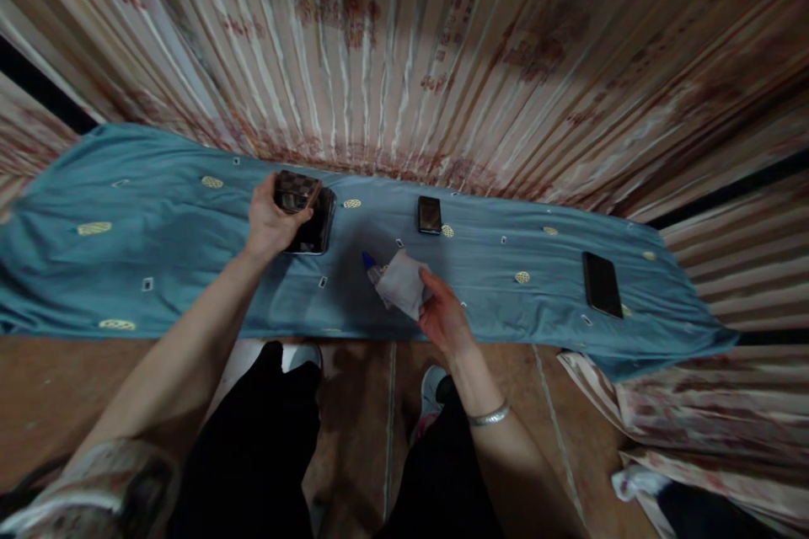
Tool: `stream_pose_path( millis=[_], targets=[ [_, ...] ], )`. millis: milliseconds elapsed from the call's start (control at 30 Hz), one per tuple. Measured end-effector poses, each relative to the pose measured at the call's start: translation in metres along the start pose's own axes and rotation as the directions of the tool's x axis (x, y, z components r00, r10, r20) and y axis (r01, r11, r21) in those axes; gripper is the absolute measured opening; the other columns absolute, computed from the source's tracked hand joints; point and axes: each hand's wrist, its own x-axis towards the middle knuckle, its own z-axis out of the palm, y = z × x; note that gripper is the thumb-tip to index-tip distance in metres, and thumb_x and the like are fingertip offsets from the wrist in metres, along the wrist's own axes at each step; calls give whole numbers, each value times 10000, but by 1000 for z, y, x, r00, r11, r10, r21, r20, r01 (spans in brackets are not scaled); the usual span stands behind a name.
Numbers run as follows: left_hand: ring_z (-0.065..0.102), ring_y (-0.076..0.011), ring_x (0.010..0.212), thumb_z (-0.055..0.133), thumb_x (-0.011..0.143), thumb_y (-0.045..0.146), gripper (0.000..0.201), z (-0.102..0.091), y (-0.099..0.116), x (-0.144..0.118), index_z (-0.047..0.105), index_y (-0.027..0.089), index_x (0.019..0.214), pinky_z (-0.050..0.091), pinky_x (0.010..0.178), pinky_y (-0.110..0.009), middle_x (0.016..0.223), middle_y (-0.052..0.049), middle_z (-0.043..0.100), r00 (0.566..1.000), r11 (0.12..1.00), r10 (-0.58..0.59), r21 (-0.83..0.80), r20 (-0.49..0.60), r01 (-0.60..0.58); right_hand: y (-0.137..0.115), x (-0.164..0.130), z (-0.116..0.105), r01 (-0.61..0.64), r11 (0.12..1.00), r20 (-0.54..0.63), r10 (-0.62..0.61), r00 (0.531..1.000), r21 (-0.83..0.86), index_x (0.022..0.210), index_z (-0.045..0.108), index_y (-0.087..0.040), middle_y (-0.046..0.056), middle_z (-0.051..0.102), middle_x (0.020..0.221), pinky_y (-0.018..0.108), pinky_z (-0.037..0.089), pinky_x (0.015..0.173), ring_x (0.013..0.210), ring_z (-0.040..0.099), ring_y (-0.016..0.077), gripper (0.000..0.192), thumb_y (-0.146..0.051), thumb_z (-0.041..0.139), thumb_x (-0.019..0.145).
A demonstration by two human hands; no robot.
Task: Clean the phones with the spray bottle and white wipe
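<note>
My left hand (270,223) has its fingers closed round a checkered-case phone (296,190), resting on a bigger black phone (314,223). Right hand (442,316) pinches a white cloth (401,282) w/ a blue-tipped bottle (372,264), right of that black phone. Wiping looks barely begun; 2 phones farther right are untouched.

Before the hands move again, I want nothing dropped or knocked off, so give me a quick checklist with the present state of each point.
1. Left hand has a grip on the checkered case: ok, fingers wrapped around it.
2. Large dark phone supported: ok, lying on the blue cloth under the left hand.
3. Right hand holds the white cloth: ok, pinched at one edge.
4. Blue-capped bottle secured: cannot tell, mostly hidden by the white cloth.
5. Small phone apart from both hands: ok.
6. Black phone safely on the surface: not ok, near the front edge.
</note>
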Motion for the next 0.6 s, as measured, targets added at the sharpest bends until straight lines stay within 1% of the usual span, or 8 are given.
stream_pose_path(
  millis=[100,167,233,300,367,467,533,600],
  targets=[
    [581,-309,1376,919,600,163,1018,-4,30,-33,480,12,1506,406,1244,-484,1516,-208,602,998,984,-61,-170,-1,60,2,1,7,22,999,-9,-22,1000,36,902,764,-239,-37,844,875,235,659,680,745,793,148,99,-221,820,822],
    [653,-310,1295,938,549,200,1022,4,47,-65,526,104,1480,501,1163,-477,1434,-165,672,993,937,-86,-334,75,107,1,2,12,31,997,-12,-30,999,69,975,750,-254,-35,850,927,303,684,810,842,809,170,125,-233,777,855],
    [710,-309,1192,941,566,272,957,17,59,-101,559,188,1439,569,1066,-479,1340,-127,722,976,869,-121,-457,179,191,-3,4,15,38,994,-18,-36,999,106,1039,734,-260,-29,852,989,355,679,905,930,809,177,152,-236,731,889],
    [713,-318,1187,950,554,317,960,31,69,-135,565,217,1428,582,1037,-473,1347,-129,714,949,801,-166,-525,267,288,-5,6,15,50,992,-19,-48,999,114,1051,728,-256,-20,847,1008,354,673,912,946,801,173,141,-241,693,916],
    [674,-344,1269,948,533,299,969,40,80,-163,573,217,1423,567,1060,-478,1429,-150,662,923,751,-224,-548,313,368,-4,8,12,74,994,-22,-72,997,81,1014,734,-246,-13,839,984,309,665,873,915,790,163,102,-257,682,927],
    [594,-358,1391,949,557,249,907,44,94,-184,615,227,1400,497,1159,-482,1512,-156,612,912,755,-181,-542,368,369,4,11,6,166,986,-62,-165,984,1,912,732,-252,-30,817,904,250,644,791,846,766,147,34,-280,715,905],
    [515,-375,1476,970,485,172,922,45,101,-187,657,222,1351,392,1251,-487,1519,-158,608,916,757,-156,-551,370,351,10,13,3,238,971,-90,-240,967,-38,878,728,-267,-48,804,869,253,638,755,824,755,152,20,-286,734,880],
    [467,-393,1518,986,424,127,966,46,104,-187,669,215,1331,350,1277,-496,1542,-172,587,905,733,-172,-564,389,381,13,14,1,275,959,-97,-280,955,-65,868,728,-274,-52,798,855,274,639,764,832,750,165,24,-295,740,865]
  ],
)
